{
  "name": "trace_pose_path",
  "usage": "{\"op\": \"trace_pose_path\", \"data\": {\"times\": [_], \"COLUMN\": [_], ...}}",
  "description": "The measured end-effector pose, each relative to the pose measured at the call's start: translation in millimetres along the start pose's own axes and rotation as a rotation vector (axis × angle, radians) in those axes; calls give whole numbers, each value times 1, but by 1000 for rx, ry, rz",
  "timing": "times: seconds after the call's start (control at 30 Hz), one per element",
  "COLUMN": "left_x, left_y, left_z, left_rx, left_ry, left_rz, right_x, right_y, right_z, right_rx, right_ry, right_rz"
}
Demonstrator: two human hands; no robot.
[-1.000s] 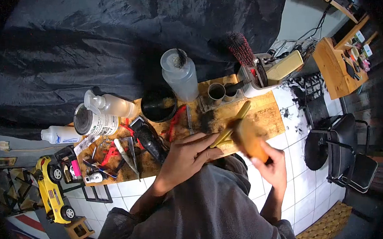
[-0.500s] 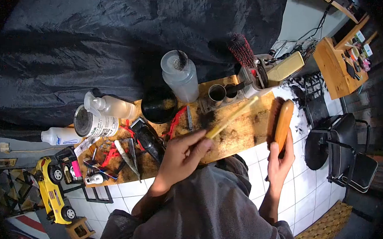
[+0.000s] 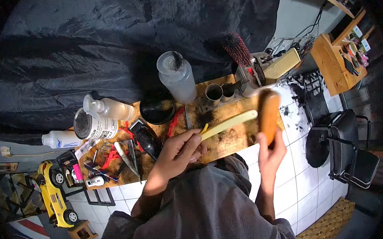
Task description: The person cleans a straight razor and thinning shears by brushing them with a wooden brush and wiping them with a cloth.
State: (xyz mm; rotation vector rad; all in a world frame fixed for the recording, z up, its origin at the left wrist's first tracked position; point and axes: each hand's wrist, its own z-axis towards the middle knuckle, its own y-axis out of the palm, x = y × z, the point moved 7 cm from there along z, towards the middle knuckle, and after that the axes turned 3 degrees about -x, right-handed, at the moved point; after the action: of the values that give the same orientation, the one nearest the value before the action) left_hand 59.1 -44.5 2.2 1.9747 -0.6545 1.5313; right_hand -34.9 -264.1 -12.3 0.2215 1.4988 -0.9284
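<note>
My left hand is closed around one end of a cream-handled straight razor, which points up and to the right over the table. A wooden-backed brush, blurred by motion, stands upright in the closed fingers of my right hand. Its bristle side faces the razor, and the razor's far tip comes close to it. Below both tools lies the wooden table, strewn with dark hair clippings. A black hair clipper rests just left of my left hand.
Behind the hands stand a translucent bottle, a black bowl and metal cups. A spray bottle, a tin and several small tools fill the table's left side. A black chair stands right.
My right hand has brought the brush left, closer to the razor. The razor has turned in my left hand, so its handle shows broader and tilts less steeply.
</note>
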Motion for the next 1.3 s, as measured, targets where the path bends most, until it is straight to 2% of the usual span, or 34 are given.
{"op": "trace_pose_path", "data": {"times": [0.07, 0.13, 0.2, 0.27, 0.3, 0.33, 0.47, 0.53, 0.67, 0.73, 0.8, 0.83, 0.87, 0.93, 1.0, 1.07, 1.13, 1.2, 1.27, 1.3], "left_x": [-8, -12, -14, -19, -18, -17, -20, -21, -27, -29, -41, -44, -45, -37, -33, -34, -34, -31, -34, -38], "left_y": [-1, 2, 3, 6, 6, 8, 8, 5, 11, 11, 8, 6, 4, 15, 19, 23, 30, 33, 34, 35], "left_z": [0, 6, 8, 7, 7, 7, 3, 3, 7, 8, 8, 8, 6, 3, 2, 2, 1, 4, 6, 8], "left_rx": [32, 57, 77, 60, 56, 18, -45, -23, 4, 74, 71, 69, 69, -132, -155, -183, -236, -269, -232, -233], "left_ry": [-89, -80, -72, -119, -119, -146, -181, -178, -253, -316, -276, -239, -242, -333, -340, -342, -337, -330, -356, -357], "left_rz": [-226, -239, -251, -339, -340, -344, -350, -321, -396, -461, -385, -310, -309, -208, -235, -262, -361, -278, -392, -393], "right_x": [-4, -2, -33, -44, -48, -48, -35, -21, -11, -34, -43, -40, -38, -32, -31, -15, -20, -13, -33, -34], "right_y": [-11, -13, 9, 32, 40, 42, 23, 7, -2, 15, 31, 39, 40, 31, 12, -8, -17, -17, 4, 13], "right_z": [4, -1, -10, -21, -26, -25, 1, 13, 10, -6, -19, -23, -23, -9, 6, 18, 22, 17, -4, -15], "right_rx": [72, 86, -211, -442, -507, -503, -200, -36, 22, -256, -478, -539, -539, -367, -140, 22, 39, -17, -302, -440], "right_ry": [30, 31, -427, -563, -556, -554, -416, -191, -192, -562, -600, -576, -573, -537, -493, -266, -223, -207, -687, -688], "right_rz": [100, 150, 8, 22, -57, -63, -98, -75, -31, 2, 3, -101, -101, -103, -123, -80, 11, 36, 72, 41]}}
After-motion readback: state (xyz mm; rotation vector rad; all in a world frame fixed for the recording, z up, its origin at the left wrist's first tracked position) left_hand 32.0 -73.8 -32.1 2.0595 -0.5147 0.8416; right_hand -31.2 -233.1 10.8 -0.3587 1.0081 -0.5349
